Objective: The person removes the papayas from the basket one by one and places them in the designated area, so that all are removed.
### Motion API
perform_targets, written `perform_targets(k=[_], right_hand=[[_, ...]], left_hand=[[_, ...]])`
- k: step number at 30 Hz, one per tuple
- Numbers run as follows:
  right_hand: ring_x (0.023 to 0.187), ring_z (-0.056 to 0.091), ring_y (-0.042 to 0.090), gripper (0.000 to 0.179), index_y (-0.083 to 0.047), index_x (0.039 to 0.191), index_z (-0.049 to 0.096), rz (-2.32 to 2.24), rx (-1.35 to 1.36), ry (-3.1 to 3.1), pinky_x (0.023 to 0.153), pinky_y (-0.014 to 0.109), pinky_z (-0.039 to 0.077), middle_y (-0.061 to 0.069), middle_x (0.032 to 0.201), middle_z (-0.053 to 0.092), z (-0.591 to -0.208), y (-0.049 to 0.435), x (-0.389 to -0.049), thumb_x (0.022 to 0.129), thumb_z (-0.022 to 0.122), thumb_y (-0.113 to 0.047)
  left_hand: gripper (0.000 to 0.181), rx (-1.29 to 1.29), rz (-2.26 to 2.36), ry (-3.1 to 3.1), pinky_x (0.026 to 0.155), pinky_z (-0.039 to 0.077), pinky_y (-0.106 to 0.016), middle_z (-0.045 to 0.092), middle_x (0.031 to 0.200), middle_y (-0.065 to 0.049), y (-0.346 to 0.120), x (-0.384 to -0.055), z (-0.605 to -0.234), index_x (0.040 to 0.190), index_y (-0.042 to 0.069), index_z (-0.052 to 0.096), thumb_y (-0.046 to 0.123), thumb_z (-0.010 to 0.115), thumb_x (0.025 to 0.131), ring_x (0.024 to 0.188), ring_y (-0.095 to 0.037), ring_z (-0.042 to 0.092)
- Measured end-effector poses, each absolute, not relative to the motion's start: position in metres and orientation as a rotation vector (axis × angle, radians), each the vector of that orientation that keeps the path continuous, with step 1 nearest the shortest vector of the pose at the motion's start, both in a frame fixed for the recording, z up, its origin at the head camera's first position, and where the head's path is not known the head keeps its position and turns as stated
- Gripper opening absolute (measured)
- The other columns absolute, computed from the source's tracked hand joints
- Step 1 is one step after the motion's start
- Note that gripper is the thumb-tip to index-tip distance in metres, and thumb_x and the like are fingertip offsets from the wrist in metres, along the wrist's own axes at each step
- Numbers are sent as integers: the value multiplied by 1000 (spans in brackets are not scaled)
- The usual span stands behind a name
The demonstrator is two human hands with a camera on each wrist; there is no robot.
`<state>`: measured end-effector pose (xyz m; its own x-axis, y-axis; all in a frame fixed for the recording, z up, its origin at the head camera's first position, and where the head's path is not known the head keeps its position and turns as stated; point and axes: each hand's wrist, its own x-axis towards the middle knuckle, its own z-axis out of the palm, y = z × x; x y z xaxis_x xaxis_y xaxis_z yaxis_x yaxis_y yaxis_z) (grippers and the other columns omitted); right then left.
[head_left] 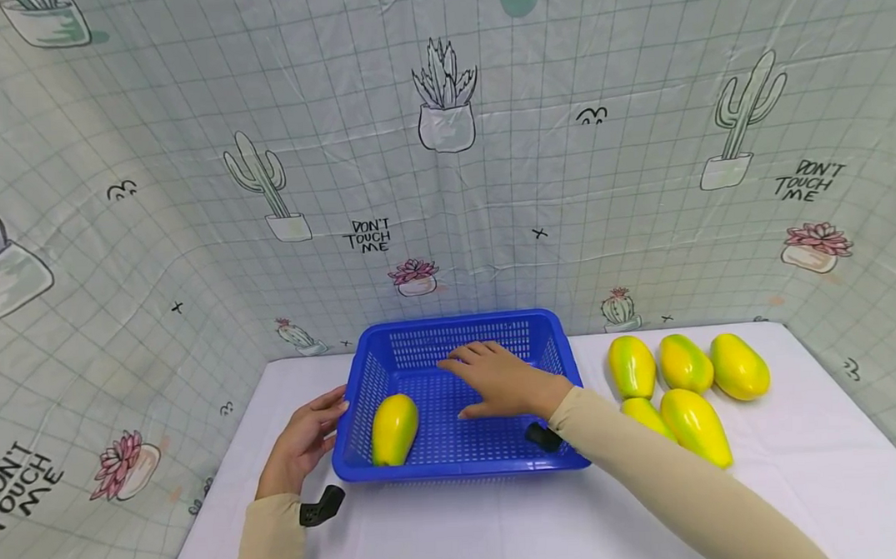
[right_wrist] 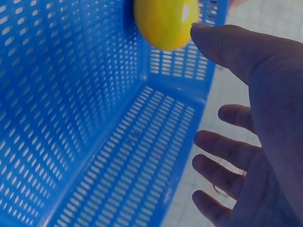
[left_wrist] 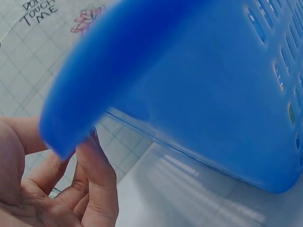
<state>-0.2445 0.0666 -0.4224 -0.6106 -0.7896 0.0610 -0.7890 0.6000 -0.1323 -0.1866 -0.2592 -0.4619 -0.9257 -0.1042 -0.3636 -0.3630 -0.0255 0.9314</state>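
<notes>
A blue plastic basket (head_left: 464, 470) with slotted walls stands on the table. Inside it, toward the left end, lies one yellow-green mango (head_left: 394, 429), whose rounded end also shows at the top of the right wrist view. My left hand (head_left: 305, 436) is at the basket's left side. In the left wrist view, the thumb and bent fingers (left_wrist: 97, 184) pinch the lip of the rim. Over the basket's middle hangs my right hand (head_left: 493, 382), palm down, fingers spread and relaxed, holding nothing. The mango lies to the left of it.
On the white table (head_left: 801, 464) right of the basket lies a group of several mangoes (head_left: 686, 364), close together. A patterned cloth (head_left: 504, 194) hangs behind the table and along its sides. The basket's far rim is close to the back cloth.
</notes>
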Motion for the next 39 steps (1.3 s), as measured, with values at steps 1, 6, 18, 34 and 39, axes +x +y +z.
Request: perform_targets(k=[1, 6, 18, 34, 39], right_hand=[[144, 48, 37, 78, -11, 156, 50, -204, -1393, 2804, 121, 57, 36, 13, 155, 54, -424, 63, -245, 93, 82, -44], [145, 48, 35, 78, -12, 156, 51, -145, -1398, 2772, 121, 55, 36, 11, 153, 55, -427, 46, -248, 93, 81, -46], [140, 53, 28, 73, -17, 155, 53, -49, -1457, 2676, 120, 50, 40, 5, 148, 60, -431, 13, -245, 95, 79, -48], [136, 56, 21, 82, -21, 158, 48, 62, -1419, 2599, 120, 45, 41, 1, 147, 60, -435, -12, -241, 90, 81, -55], [139, 53, 23, 92, -18, 162, 41, 16, -1359, 2547, 121, 45, 39, 4, 155, 55, -434, -16, -244, 90, 78, -61]], left_hand=[[57, -502, 2067, 2054, 85, 55, -22, 64, 133, -1, -259, -186, -462, 161, 3, 41, 15, 59, 109, 113, -19, 55], [57, -510, 2071, 2054, 85, 55, -22, 62, 137, -3, -258, -186, -461, 161, 2, 42, 14, 59, 108, 112, -19, 56], [56, -509, 2082, 2053, 84, 55, -22, 66, 128, 0, -258, -185, -463, 160, 1, 42, 13, 59, 108, 109, -18, 58], [57, -480, 2092, 2054, 85, 57, -23, 67, 126, 3, -259, -185, -463, 161, 1, 41, 12, 59, 108, 104, -13, 62], [57, -481, 2103, 2041, 85, 57, -23, 67, 120, 6, -260, -185, -463, 160, 0, 41, 11, 59, 107, 104, -13, 61]])
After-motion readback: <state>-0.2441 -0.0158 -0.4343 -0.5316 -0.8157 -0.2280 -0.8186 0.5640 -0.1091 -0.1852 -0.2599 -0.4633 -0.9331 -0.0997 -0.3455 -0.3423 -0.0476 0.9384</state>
